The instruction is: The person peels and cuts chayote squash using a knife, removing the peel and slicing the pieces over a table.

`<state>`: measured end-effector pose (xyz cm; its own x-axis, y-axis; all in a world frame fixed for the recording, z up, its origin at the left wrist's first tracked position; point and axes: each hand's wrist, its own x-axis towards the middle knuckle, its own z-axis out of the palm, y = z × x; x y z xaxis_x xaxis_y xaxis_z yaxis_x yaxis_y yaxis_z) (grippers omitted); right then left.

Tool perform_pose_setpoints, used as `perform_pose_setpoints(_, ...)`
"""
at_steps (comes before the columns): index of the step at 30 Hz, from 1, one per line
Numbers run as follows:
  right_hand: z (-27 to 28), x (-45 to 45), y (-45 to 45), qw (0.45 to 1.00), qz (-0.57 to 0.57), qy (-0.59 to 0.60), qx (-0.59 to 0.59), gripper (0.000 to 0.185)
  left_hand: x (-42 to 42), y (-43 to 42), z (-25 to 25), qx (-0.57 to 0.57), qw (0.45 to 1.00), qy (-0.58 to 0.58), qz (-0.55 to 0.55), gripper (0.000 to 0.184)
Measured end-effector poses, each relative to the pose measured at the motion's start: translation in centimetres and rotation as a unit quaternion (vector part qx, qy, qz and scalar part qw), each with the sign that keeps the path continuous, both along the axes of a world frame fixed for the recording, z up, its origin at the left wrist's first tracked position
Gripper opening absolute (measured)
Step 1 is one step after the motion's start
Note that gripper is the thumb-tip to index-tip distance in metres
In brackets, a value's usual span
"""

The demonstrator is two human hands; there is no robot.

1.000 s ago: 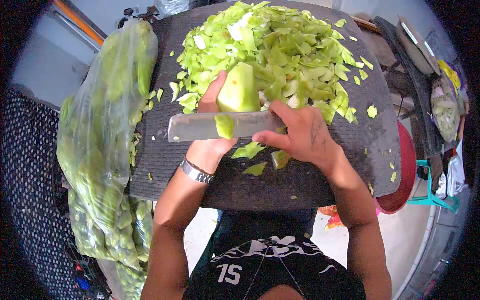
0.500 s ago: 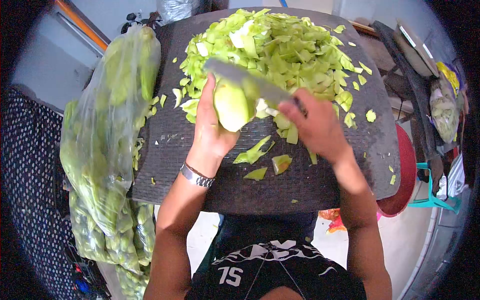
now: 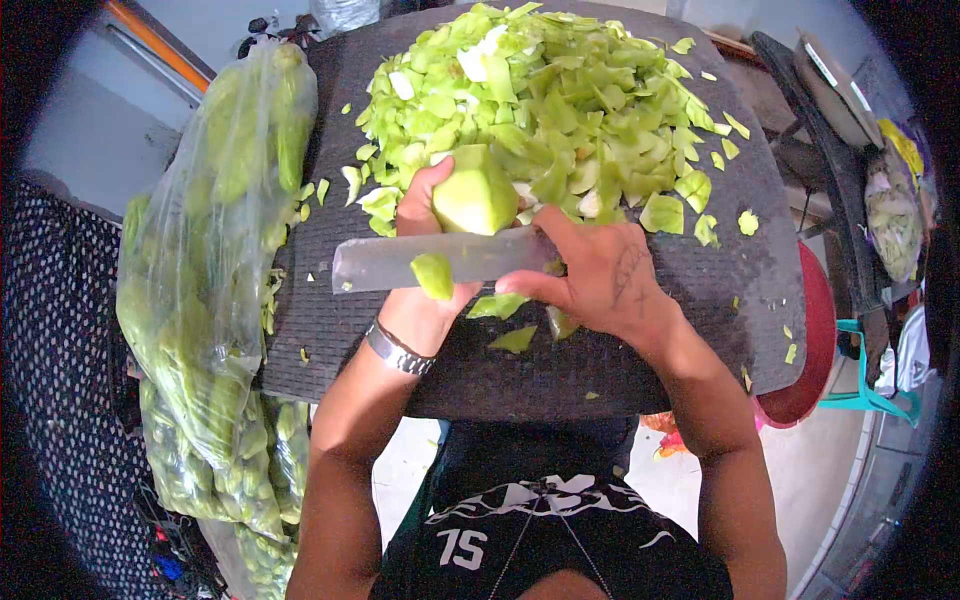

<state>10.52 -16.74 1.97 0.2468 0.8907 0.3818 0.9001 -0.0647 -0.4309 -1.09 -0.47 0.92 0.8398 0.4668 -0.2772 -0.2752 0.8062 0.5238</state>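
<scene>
My left hand (image 3: 425, 205) is closed around a pale green, chayote-like vegetable (image 3: 478, 190) with flat cut facets on its surface. My right hand (image 3: 600, 265) grips a broad-bladed knife (image 3: 385, 262), its handle mostly hidden by the fingers. The blade lies across in front of my left palm, just below the vegetable, and a green peel slice (image 3: 432, 275) clings to it. Past both hands rises a big heap of green peelings (image 3: 560, 110). Loose peel pieces (image 3: 514, 340) lie on the table near my wrists.
The dark woven-textured table (image 3: 330, 350) spans the middle. A clear plastic bag of green vegetables (image 3: 200, 270) leans at its left edge, with more filled bags (image 3: 240, 490) below. At right are a red tub (image 3: 815, 340) and a teal stool (image 3: 865, 370).
The knife has swung down from the vegetable's far end to below it, now carrying a slice. My right hand has moved slightly left, and the vegetable is turned more upright.
</scene>
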Motion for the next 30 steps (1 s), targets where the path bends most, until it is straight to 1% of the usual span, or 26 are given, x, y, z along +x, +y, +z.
perform_pose_setpoints(2, -0.6, 0.6, 0.1, 1.000, -0.012, -0.009, 0.011, 0.062, -0.1, 0.2, -0.2, -0.020, 1.000, -0.006, -0.004, 0.045)
perform_pose_setpoints(5, -0.1, 1.9, 0.0, 0.999, -0.046, -0.008, -0.011, 0.061, -0.2, 0.2, 0.4, -0.009, 0.999, -0.019, 0.035, 0.044)
perform_pose_setpoints(6, 0.2, 2.2, -0.1, 0.998, -0.060, -0.007, -0.022, 0.060, -0.3, 0.3, 0.7, -0.029, 0.999, -0.027, 0.035, 0.044)
perform_pose_setpoints(8, 0.7, 3.0, -0.3, 0.995, -0.085, -0.005, -0.044, 0.058, -0.2, 0.9, 0.3, -0.018, 0.997, -0.054, 0.054, 0.044)
perform_pose_setpoints(9, 0.3, 4.2, -0.4, 0.992, -0.122, -0.009, -0.035, 0.058, -0.2, 1.1, 0.1, -0.012, 0.996, -0.067, 0.064, 0.044)
perform_pose_setpoints(10, -0.4, 6.0, -0.4, 0.987, -0.159, -0.013, -0.027, 0.060, -0.8, 1.4, 0.3, 0.005, 0.997, -0.075, -0.014, 0.042)
perform_pose_setpoints(11, -0.8, 7.1, -0.5, 0.980, -0.197, -0.017, -0.019, 0.061, -0.8, 1.3, 0.4, 0.016, 0.997, -0.069, -0.011, 0.042)
perform_pose_setpoints(13, -0.2, 7.7, -0.9, 0.976, -0.204, 0.079, -0.007, 0.059, -0.7, 1.1, 0.8, 0.036, 0.998, -0.060, -0.010, 0.042)
perform_pose_setpoints(14, 0.2, 8.0, -0.8, 0.971, -0.203, 0.125, 0.000, 0.058, -0.3, 1.0, 1.1, 0.040, 0.998, -0.039, 0.013, 0.043)
perform_pose_setpoints(16, -0.6, 7.1, -0.3, 0.977, -0.135, 0.154, 0.054, 0.058, 0.2, 0.4, 1.4, 0.048, 0.997, 0.009, 0.058, 0.044)
perform_pose_setpoints(17, -1.0, 6.2, -0.1, 0.977, -0.103, 0.171, 0.079, 0.058, 0.1, 0.3, 1.3, 0.051, 0.997, 0.022, 0.055, 0.046)
perform_pose_setpoints(18, 0.5, 4.5, -0.1, 0.977, -0.102, 0.187, 0.024, 0.060, 0.1, 0.1, 1.2, 0.054, 0.997, 0.034, 0.051, 0.048)
perform_pose_setpoints(19, 0.6, 3.2, -0.1, 0.985, -0.079, 0.154, 0.013, 0.056, 0.2, 0.0, 1.1, 0.057, 0.996, 0.045, 0.047, 0.050)
perform_pose_setpoints(21, 0.6, 1.3, -0.3, 0.996, -0.033, 0.087, -0.009, 0.050, 0.2, -0.4, 1.1, 0.048, 0.997, 0.031, 0.049, 0.050)
perform_pose_setpoints(25, 0.0, 0.3, 0.0, 0.997, -0.006, 0.072, -0.018, 0.054, 0.1, -0.5, 0.2, 0.059, 0.998, 0.016, 0.031, 0.051)
perform_pose_setpoints(26, -0.1, 0.3, 0.0, 0.997, -0.006, 0.070, -0.015, 0.055, 0.4, -0.6, 0.1, 0.056, 0.997, 0.014, 0.051, 0.048)
perform_pose_setpoints(30, -0.1, 0.6, 0.0, 0.999, -0.012, 0.034, -0.010, 0.058, 0.3, -0.6, 0.0, 0.048, 0.997, 0.005, 0.067, 0.047)
